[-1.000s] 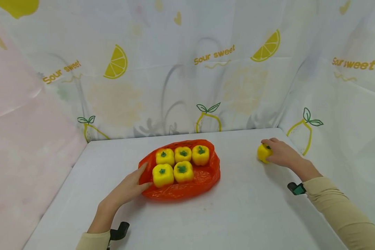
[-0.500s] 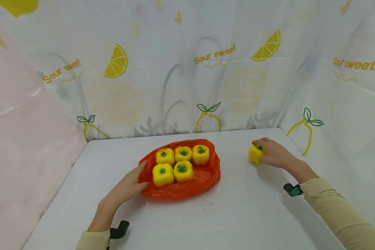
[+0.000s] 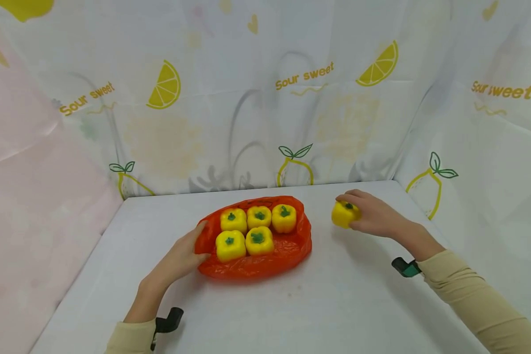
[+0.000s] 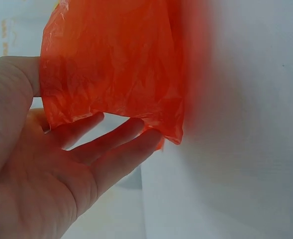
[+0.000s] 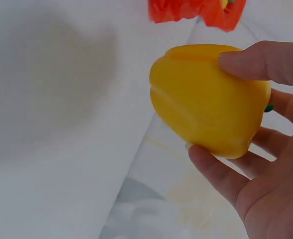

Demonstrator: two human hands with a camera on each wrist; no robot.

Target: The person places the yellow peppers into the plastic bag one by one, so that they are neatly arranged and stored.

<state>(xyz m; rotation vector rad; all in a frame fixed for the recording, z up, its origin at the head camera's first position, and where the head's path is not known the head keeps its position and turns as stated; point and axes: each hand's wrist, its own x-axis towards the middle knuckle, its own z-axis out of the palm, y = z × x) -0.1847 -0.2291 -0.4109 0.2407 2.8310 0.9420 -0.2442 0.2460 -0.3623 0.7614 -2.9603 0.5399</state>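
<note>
While our right hand [image 3: 371, 216] grips it, the glossy yellow plastic bell pepper with a green stem [image 3: 345, 214] sits just above the white table [image 3: 336, 305], right of centre and toward the far edge. In the right wrist view the thumb [image 5: 265, 59] presses one side and the fingers [image 5: 221, 174] curl under the other, so this hand is closed round the pepper [image 5: 208, 97], which looks tilted, stem end toward the palm. It's blocky and lobed, smooth, looks hard.

To its left, a short gap away, lies the crinkly orange thin-plastic bag [image 3: 287, 250], spread flat like a tray. So the bag is leftward of the held pepper, and our right hand is the nearer one to that gap.

Our left hand [image 3: 179, 260] is on the bag's near-left rim; the left wrist view shows the film [image 4: 116, 64] pinched between thumb [image 4: 12, 99] and lightly bent fingers [image 4: 121, 154], edge lifted a bit.

On the bag sit five matching yellow peppers [image 3: 258, 228], upright, stems up: three in the far row, two in the near row, with a bare spot at the near right.

A lemon-print white curtain [image 3: 265, 98] hangs behind and to the right.
</note>
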